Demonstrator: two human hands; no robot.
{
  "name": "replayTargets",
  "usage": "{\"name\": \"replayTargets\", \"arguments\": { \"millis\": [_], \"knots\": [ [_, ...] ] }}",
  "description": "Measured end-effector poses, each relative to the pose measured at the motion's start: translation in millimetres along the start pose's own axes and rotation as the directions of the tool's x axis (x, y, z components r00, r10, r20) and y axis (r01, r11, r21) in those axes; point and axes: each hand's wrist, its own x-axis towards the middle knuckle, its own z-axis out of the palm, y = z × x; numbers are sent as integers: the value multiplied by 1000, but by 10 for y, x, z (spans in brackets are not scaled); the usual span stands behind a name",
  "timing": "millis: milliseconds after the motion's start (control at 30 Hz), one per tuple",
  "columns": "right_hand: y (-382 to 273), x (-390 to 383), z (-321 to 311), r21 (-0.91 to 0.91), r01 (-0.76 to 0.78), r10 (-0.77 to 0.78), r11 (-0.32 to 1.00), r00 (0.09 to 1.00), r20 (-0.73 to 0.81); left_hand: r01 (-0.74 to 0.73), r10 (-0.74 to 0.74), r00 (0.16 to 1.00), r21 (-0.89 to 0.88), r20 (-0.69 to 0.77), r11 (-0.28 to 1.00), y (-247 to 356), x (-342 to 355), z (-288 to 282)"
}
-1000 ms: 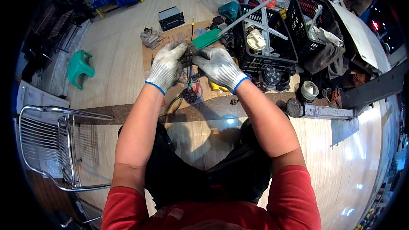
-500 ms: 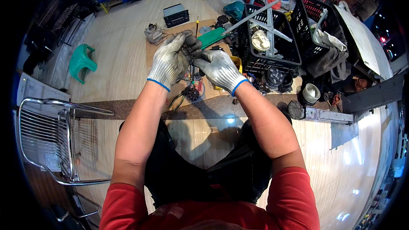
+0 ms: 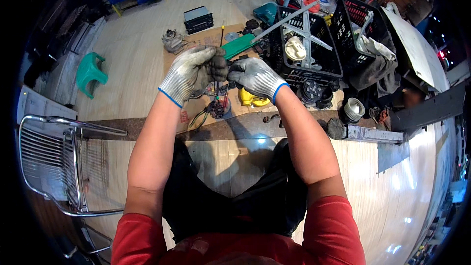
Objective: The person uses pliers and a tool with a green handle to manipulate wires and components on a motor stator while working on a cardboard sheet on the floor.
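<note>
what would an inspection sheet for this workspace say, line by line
Surface: cardboard on a pale floor
Job's things: anything between the hands is too hidden to tell; round dark part and yellow piece lie on the cardboard
Clutter: black crate at right, white part among its contents
Hands: left hand and right hand, gloved, fingers curled
Cables: none made out clearly
Surroundings: green stool and metal chair at left

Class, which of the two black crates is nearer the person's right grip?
The left crate, holding the cream round part, is nearer the right grip; the other crate stands farther right, beside dark cloth.
</note>
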Motion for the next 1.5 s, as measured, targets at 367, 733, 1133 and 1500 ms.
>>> {"name": "replayTargets", "arguments": {
  "millis": [367,733,1133,1500],
  "knots": [
    [75,-49,-157,29,-76,78,997,994,-75,211,-199,977,457,-75,864,-51,-69,176],
    [-157,-36,0,343,-61,123,937,979,-163,21,61,977,370,-207,929,-153,79,12],
    [-280,-5,263,417,-61,100,907,993,-70,-211,157,968,-302,-194,930,-103,111,-120],
    [-184,66,363,411,-31,49,911,998,-35,-228,169,963,-297,-211,927,-98,12,-83]
  ]
}}
